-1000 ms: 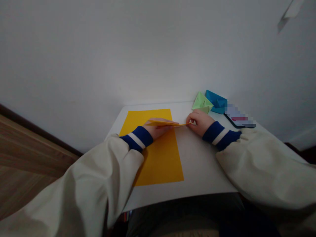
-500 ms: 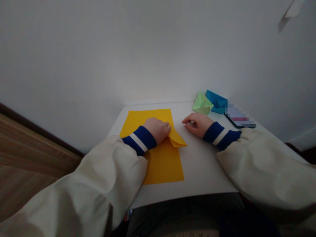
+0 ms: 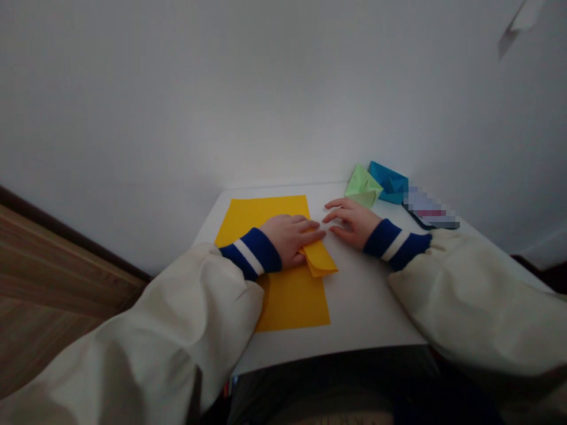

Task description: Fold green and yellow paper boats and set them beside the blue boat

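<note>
A flat sheet of yellow paper (image 3: 292,301) lies on the white table, and a smaller folded piece of yellow paper (image 3: 321,260) rests over its right edge. My left hand (image 3: 292,239) holds the folded piece, fingers across its top and thumb at its near left side; part of the piece is hidden beneath the hand. Just to the right, my right hand (image 3: 352,224) hovers close to the left fingertips with its fingers apart and nothing in them.
Behind my right hand sit a light green folded paper (image 3: 363,184) and a blue folded paper (image 3: 390,183). A phone-like flat object (image 3: 429,209), its screen blurred, lies beside them. The white table (image 3: 372,313) meets a wall at the back; wooden furniture (image 3: 57,301) stands at left.
My left fingers have stretched out from a curled grip, and the folded yellow piece has turned and shifted slightly toward me. My right fingers have spread from a near pinch.
</note>
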Available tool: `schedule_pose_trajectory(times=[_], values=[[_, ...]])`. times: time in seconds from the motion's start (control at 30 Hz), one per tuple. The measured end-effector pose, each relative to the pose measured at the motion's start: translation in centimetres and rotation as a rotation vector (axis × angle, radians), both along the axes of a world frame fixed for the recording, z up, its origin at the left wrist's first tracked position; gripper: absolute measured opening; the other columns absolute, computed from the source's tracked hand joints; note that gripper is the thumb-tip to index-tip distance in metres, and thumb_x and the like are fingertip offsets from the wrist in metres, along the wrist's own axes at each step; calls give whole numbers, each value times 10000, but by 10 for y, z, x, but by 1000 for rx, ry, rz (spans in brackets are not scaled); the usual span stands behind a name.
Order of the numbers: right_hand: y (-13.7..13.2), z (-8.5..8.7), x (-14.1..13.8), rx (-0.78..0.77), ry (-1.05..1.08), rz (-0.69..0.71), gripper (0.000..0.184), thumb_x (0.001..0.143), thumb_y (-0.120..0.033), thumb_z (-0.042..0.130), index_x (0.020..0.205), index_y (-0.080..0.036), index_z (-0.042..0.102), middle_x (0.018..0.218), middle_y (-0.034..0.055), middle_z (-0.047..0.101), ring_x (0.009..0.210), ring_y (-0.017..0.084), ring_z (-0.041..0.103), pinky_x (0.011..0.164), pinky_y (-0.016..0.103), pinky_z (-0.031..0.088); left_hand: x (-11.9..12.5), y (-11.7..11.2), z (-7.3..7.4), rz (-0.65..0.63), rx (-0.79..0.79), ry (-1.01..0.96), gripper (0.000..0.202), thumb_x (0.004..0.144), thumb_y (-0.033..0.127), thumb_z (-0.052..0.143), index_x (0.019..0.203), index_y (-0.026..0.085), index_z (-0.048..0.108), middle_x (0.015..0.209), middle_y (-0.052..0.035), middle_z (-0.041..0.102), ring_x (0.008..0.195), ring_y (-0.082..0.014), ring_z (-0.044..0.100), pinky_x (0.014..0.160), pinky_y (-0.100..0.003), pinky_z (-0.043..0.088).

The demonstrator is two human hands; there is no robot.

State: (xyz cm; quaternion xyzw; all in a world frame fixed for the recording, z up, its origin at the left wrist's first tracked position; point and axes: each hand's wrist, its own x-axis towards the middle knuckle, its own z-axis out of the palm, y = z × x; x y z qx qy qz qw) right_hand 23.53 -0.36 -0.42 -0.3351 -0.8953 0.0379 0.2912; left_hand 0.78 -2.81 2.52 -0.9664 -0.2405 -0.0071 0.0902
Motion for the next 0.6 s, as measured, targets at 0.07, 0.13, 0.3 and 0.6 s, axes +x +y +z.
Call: schedule_pose_trajectory(times=[0.07, 0.13, 0.3, 0.6], values=[[0, 0, 0, 7, 1, 20, 184, 756, -221, 548, 915, -204, 640, 1122, 108, 549, 1061, 214, 526, 911, 433, 436, -2, 4, -6, -58, -15, -41, 566, 830, 392, 443, 1338, 148, 383, 1365, -117, 432, 1247, -269, 386, 1019, -413, 316], [0, 0, 0, 12, -2, 40, 188, 757, -216, 542, 915, -196, 642, 1114, 113, 555, 1062, 215, 528, 918, 433, 434, -4, 8, -11, -96, -61, -60, 640, 849, 488, 407, 1356, 101, 353, 1383, -149, 401, 1265, -267, 365, 1044, -400, 282], [0, -1, -1, -16, 15, 60, 184, 762, -227, 539, 914, -205, 640, 1122, 109, 563, 1060, 215, 532, 913, 442, 436, -5, 9, -11, 39, -17, -89, 725, 821, 653, 359, 1314, 125, 424, 1259, -152, 501, 1136, -285, 471, 953, -414, 349], [-8, 5, -6, -39, 61, 210, 327, 715, -88, 464, 987, -198, 607, 1077, 91, 616, 1014, 183, 557, 836, 377, 481, -3, 1, -12, 399, 117, -94, 696, 833, 659, 323, 1247, 124, 490, 1136, -149, 555, 1032, -300, 500, 817, -406, 405]])
